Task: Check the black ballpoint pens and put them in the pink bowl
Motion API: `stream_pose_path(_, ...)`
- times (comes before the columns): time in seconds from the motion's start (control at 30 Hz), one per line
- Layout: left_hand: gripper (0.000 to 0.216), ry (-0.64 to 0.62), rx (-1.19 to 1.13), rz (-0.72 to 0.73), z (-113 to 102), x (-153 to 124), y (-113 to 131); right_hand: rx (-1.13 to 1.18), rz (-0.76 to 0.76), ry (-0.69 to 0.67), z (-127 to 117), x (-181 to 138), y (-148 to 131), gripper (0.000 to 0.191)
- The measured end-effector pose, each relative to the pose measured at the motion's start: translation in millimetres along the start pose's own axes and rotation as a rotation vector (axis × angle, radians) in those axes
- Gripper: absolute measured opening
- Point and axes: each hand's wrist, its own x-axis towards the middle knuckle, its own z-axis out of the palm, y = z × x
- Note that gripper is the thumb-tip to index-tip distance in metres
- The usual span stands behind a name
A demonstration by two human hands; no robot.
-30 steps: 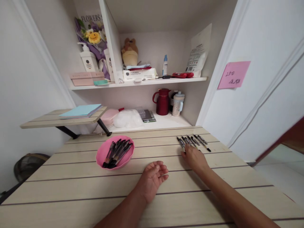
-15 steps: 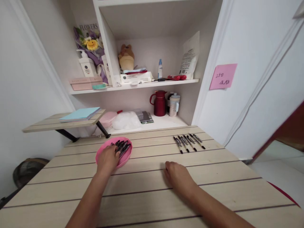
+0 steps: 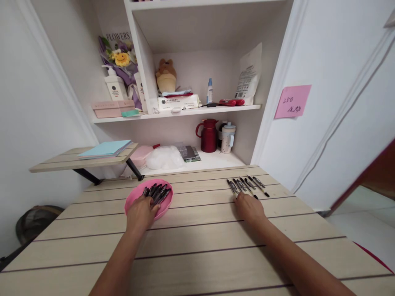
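A round pink bowl (image 3: 166, 207) with a wavy rim holds a bunch of dark pens (image 3: 160, 192). My left hand (image 3: 140, 213) reaches over the bowl's near side, its fingers curled round the near ends of those pens. To the right, several black-and-clear pens (image 3: 251, 185) lie side by side on the table, slanting the same way. My right hand (image 3: 250, 207) is curled at the near ends of the row's left pens and covers them. Its fingertips are hidden, so any grip there does not show.
The slatted wooden table (image 3: 191, 234) meets a white shelf unit (image 3: 185, 115). A small raised stand (image 3: 55, 160) with blue paper (image 3: 106, 148) is beyond the bowl on the left. A red jug (image 3: 209, 135) and a pale cup (image 3: 227, 139) stand at the back.
My right hand has moved right and forward, from the bare tabletop to the row of pens. My left hand has drawn back slightly, still at the pens in the bowl.
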Motion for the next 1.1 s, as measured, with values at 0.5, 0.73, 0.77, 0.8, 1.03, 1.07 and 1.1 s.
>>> stream_pose_path(0.5, 0.014, -0.016, -0.043, -0.038, 2, 3, 8, 0.019, -0.002, 0.007, 5, 6, 2, 0.023)
stream_pose_path(0.73, 0.018, 0.059, -0.557, -0.102, -12, -8, 37, 0.370, -0.040, 0.062, -21, -13, -18, 0.030)
stream_pose_path(0.77, 0.018, -0.012, -0.758, -0.104, -11, -13, 47, 0.548, -0.085, 0.011, -27, -19, -26, 0.034)
stream_pose_path(0.8, 0.018, -0.103, -0.976, -0.106, -9, -20, 59, 0.770, -0.133, -0.063, -34, -26, -36, 0.037)
stream_pose_path(1.03, 0.032, -0.625, -1.685, -0.228, 23, -69, 138, 1.812, 0.046, -0.155, -38, -68, -92, 0.040)
stream_pose_path(1.07, 0.034, -0.652, -1.712, -0.221, 27, -73, 144, 1.836, 0.103, -0.149, -33, -71, -96, 0.039)
stream_pose_path(1.1, 0.037, -0.671, -1.734, -0.207, 31, -76, 149, 1.854, 0.163, -0.143, -29, -73, -98, 0.039)
